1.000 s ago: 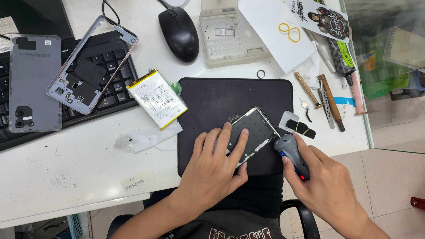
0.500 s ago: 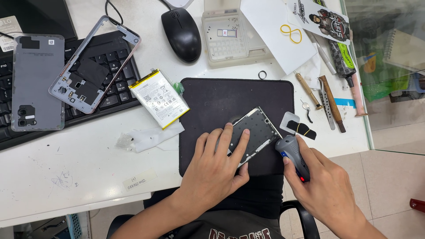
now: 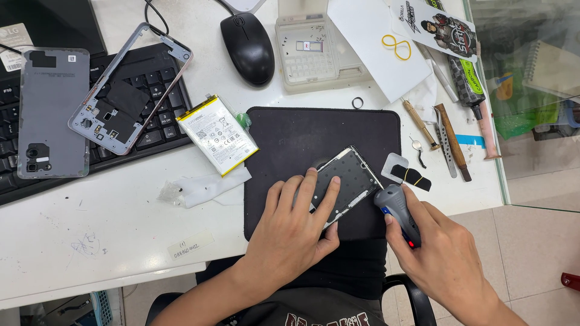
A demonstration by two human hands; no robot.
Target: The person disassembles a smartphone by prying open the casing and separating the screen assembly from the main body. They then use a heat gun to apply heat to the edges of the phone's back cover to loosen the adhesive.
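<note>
Here, opened dark phone (image 3: 347,181), tilted.

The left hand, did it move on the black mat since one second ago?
No. The left hand presses the opened phone at the same spot on the black mat near its front edge.

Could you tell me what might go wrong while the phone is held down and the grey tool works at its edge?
The left hand pins the opened phone only with its fingers, so it could slide on the black mat. The grey tool in the right hand might slip off the edge toward them. The battery overhangs the mat's corner and could be knocked.
</note>
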